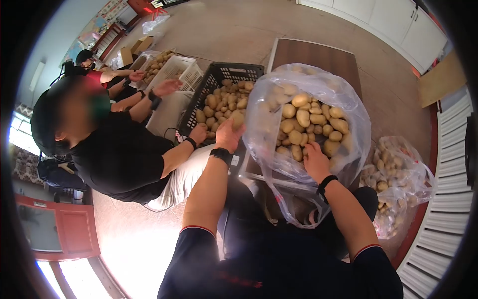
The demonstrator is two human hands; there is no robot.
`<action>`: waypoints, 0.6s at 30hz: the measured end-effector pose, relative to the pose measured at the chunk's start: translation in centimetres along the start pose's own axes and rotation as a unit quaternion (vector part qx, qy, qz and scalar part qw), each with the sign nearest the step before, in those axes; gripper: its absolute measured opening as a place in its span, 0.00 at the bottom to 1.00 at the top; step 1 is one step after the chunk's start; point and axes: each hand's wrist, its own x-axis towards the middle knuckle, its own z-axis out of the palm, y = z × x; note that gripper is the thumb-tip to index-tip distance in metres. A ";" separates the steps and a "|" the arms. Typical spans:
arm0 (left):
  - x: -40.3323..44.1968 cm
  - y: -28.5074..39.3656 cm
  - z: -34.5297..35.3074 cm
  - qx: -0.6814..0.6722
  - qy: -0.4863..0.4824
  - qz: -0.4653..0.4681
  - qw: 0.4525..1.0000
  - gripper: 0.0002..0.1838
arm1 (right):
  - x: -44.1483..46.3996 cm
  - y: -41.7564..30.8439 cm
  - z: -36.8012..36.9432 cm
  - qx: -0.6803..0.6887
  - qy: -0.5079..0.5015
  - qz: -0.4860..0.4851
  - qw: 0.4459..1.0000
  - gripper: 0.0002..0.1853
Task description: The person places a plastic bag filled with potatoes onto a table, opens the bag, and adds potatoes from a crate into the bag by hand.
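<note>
My left hand (pixel 229 135) is closed on a potato (pixel 237 118) at the near right corner of a black crate (pixel 258 70), which holds many potatoes. My right hand (pixel 315 162) reaches into a large clear plastic bag (pixel 259 117) full of potatoes (pixel 317 119). Its fingertips touch the potatoes at the near side of the opening; whether they grip one is hidden. The bag stands on a brown board (pixel 318 50), its edges folded outward and one loop hanging toward my knees.
A co-worker in black (pixel 119 154) sits at my left, one hand beside the crate. Another person sits farther back. A white crate (pixel 191 70) stands beyond the black one. More bagged potatoes (pixel 393 174) lie on the floor at right. White cabinets (pixel 398 25) line the back.
</note>
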 end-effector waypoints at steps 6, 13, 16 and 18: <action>4.1 -1.3 -6.1 -0.019 0.044 0.039 0.998 0.13 | 0.3 0.2 0.4 -0.059 -0.016 0.008 0.998 0.28; 6.6 -2.4 -10.3 0.551 0.041 0.316 0.771 0.14 | 0.8 -0.4 -0.5 -0.052 -0.043 0.042 0.997 0.28; 4.9 -1.7 -7.6 -0.036 0.084 0.129 0.987 0.13 | 1.0 -0.1 -0.3 -0.051 -0.026 0.046 0.997 0.27; 3.9 -1.4 -7.5 0.411 0.076 0.314 0.853 0.15 | 0.9 -0.2 -0.6 -0.056 -0.037 0.051 0.996 0.27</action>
